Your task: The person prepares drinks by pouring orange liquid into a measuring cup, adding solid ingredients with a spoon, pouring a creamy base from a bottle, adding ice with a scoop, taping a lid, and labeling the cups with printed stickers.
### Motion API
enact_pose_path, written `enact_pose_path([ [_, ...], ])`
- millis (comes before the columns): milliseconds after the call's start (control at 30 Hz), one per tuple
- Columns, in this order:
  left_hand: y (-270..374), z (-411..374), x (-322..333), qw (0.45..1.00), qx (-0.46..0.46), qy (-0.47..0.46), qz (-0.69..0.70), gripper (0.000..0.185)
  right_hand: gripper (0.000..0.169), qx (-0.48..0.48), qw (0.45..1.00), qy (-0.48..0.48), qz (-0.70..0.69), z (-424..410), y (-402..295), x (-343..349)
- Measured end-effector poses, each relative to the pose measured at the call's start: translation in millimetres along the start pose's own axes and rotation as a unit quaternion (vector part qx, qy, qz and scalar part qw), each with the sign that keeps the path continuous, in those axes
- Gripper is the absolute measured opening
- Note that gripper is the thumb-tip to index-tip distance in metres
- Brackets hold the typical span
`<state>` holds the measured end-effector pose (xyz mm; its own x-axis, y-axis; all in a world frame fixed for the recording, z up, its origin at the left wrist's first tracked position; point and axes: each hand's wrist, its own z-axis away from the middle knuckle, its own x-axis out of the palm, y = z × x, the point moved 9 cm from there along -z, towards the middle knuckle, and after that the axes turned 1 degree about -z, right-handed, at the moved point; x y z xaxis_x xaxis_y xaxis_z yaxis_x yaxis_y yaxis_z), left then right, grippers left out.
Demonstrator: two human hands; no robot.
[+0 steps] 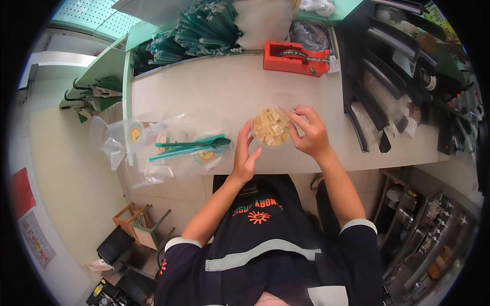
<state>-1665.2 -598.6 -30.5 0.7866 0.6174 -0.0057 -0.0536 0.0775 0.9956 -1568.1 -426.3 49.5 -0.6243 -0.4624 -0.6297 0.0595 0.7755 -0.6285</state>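
Between my hands stands a round clear plastic cup full of pale yellow cubes. My left hand curves around its left side, with the thumb near the front edge. On the other side, the fingertips of my right hand are closed at the cup's right rim. Just behind the cup shows a faint round transparent lid; whether my right fingers touch it cannot be told. To the left lies a clear plastic bag, with a green spoon and a wrapped green straw on it.
At the back of the white counter sits a red tape dispenser. Many wrapped green straws fill a bin behind it. A black rack occupies the right side. Bags hang from hooks at the left.
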Motion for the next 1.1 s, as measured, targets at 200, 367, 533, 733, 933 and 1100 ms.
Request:
enact_pose_path([
  [200,-1.5,-0.5,-0.1,0.994,0.004,0.007,0.106,0.062,0.046,-0.059,0.991,-0.118,-0.032,24.1,-44.6,18.2],
  [367,-7.4,-5.0,-4.6,0.998,-0.011,0.055,0.029,0.048,0.046,-0.098,0.988,-0.122,0.019,25.5,-51.8,33.8],
  [533,-4.8,-10.8,-5.6,0.996,0.001,0.084,0.012,0.04,0.054,-0.055,0.994,-0.087,0.032,19.4,-40.2,43.3],
  [733,-4.1,-8.3,-5.2,0.995,0.002,0.095,0.016,0.04,0.061,-0.015,0.987,-0.118,0.104,0.3,-47.4,46.2],
  [933,-5.1,-7.6,-3.6,0.992,0.017,0.109,-0.062,0.04,0.06,-0.015,0.975,-0.159,0.157,1.8,-46.4,57.8],
  [1100,9.2,-11.7,-1.8,0.977,0.073,0.128,-0.157,0.053,0.06,-0.009,0.974,-0.154,0.168,1.0,-47.0,58.4],
])
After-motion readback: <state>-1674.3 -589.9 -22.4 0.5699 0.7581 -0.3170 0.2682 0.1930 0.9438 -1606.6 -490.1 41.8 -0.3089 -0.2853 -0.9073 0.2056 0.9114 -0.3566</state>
